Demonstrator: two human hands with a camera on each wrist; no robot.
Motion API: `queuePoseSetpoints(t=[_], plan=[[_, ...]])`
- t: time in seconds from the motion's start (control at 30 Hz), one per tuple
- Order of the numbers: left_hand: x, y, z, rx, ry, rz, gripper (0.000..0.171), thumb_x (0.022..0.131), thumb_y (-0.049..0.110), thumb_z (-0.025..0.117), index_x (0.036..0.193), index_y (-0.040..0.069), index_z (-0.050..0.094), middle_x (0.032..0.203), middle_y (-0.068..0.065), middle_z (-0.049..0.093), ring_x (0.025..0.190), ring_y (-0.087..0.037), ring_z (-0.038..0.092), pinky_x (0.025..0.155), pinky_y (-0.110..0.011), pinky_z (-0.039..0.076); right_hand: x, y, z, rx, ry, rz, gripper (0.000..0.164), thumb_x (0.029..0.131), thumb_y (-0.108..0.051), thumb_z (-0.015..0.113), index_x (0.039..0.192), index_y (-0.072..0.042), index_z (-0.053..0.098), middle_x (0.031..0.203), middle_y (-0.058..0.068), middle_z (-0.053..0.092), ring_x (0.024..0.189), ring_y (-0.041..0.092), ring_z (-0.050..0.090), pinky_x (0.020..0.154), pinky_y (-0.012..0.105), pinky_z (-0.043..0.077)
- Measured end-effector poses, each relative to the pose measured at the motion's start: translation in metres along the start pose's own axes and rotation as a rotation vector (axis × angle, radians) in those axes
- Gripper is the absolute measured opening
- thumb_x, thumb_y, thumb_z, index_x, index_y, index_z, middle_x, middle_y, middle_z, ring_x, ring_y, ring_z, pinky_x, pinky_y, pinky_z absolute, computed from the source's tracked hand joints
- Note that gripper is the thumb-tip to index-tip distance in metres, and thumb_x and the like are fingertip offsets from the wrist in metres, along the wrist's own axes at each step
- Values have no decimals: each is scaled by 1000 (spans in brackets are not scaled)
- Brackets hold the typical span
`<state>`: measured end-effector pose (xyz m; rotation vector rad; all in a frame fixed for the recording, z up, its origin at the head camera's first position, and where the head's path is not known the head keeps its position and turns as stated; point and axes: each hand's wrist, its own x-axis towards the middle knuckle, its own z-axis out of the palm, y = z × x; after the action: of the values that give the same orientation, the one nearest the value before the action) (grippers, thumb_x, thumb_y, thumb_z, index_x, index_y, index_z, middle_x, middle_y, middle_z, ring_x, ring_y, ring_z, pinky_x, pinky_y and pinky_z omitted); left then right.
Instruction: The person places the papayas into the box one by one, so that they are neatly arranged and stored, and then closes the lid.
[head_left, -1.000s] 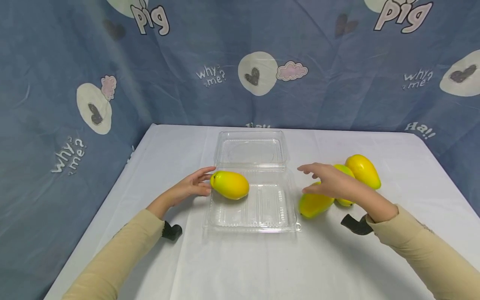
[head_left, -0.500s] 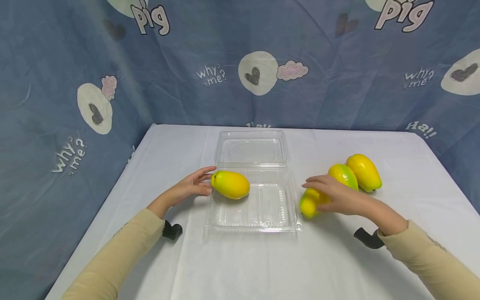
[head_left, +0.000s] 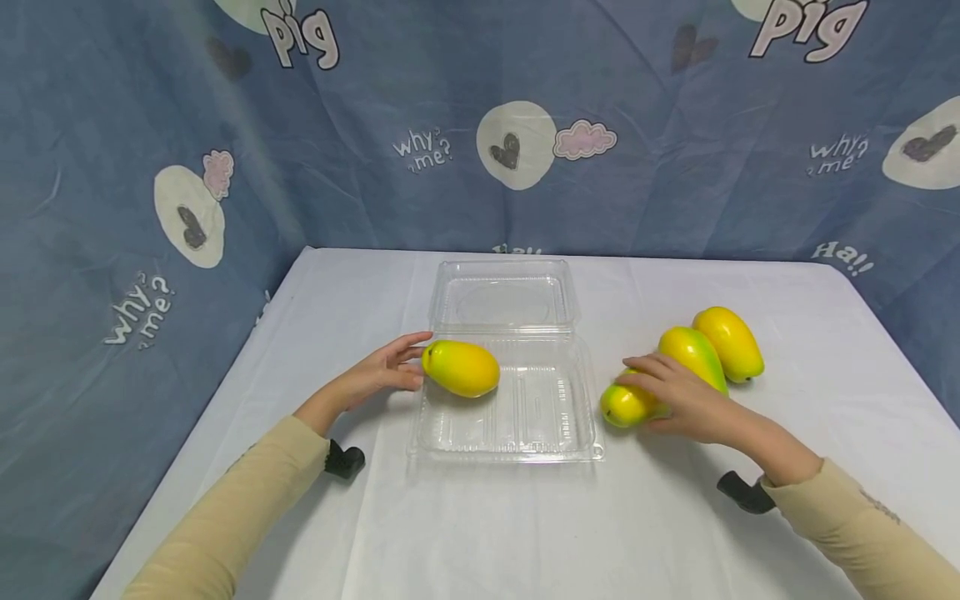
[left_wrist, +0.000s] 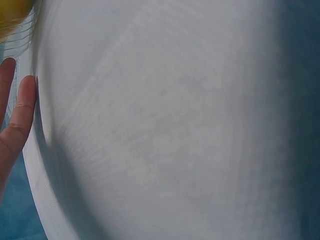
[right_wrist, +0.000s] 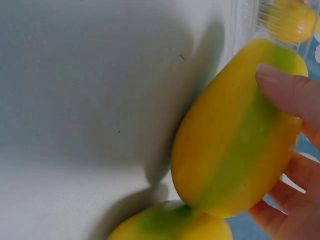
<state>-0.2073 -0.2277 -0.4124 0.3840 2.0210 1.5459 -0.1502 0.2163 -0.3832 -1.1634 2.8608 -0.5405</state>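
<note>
In the head view, my right hand [head_left: 678, 402] grips the nearest yellow-green mango [head_left: 624, 406] on the right of the table. The right wrist view shows the thumb [right_wrist: 287, 92] across one side of that mango and the fingers curled round the other. Its end touches or nearly touches a second mango [right_wrist: 172, 222]. Another mango [head_left: 461, 368] lies in the upper left of an open clear plastic container [head_left: 525, 417]. My left hand [head_left: 375, 373] is at the container's left edge, fingers spread and relaxed, beside that mango's tip; whether they touch it is unclear.
The container's lid [head_left: 502, 296] lies folded back behind its base. A third loose mango [head_left: 729, 343] sits behind the others at right. White cloth covers the table [head_left: 480, 533], and a blue printed curtain [head_left: 360, 200] hangs behind and at left.
My right hand has come down onto the nearest mango and closed round it, its wrist shifting right and toward me. The middle mango has become more visible. My left hand stays put.
</note>
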Motion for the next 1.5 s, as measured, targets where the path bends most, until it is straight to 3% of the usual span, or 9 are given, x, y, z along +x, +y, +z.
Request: queuePoseSetpoints(t=[0.37, 0.63, 0.93, 1.5], plan=[[-1, 1, 1, -3, 7, -16, 75, 85, 8, 57, 147, 14, 17, 148, -19, 22, 127, -38, 36, 105, -56, 24, -4, 10, 9, -66, 138, -33, 61, 61, -4, 81, 117, -5, 56, 121, 15, 53, 109, 34, 45, 89, 50, 39], [-1, 0, 0, -26, -13, 9, 74, 86, 8, 57, 147, 13, 16, 148, -18, 21, 130, -37, 32, 105, -54, 24, -6, 16, 12, -114, 201, -72, 63, 58, -9, 83, 115, -4, 56, 116, 14, 55, 106, 32, 47, 87, 48, 40], [0, -2, -1, -27, -21, 17, 73, 86, 10, 57, 147, 15, 17, 149, -18, 21, 129, -37, 35, 105, -54, 24, -7, 10, 7, 17, 221, -16, 62, 62, -11, 81, 117, -2, 54, 118, 15, 55, 108, 33, 47, 88, 49, 39], [-1, -2, -1, -28, -22, 15, 74, 86, 10, 57, 147, 15, 16, 148, -18, 21, 128, -37, 36, 105, -54, 26, 10, -10, -10, 71, 249, 14, 62, 66, -14, 78, 120, -4, 51, 119, 14, 55, 106, 29, 48, 89, 48, 37]])
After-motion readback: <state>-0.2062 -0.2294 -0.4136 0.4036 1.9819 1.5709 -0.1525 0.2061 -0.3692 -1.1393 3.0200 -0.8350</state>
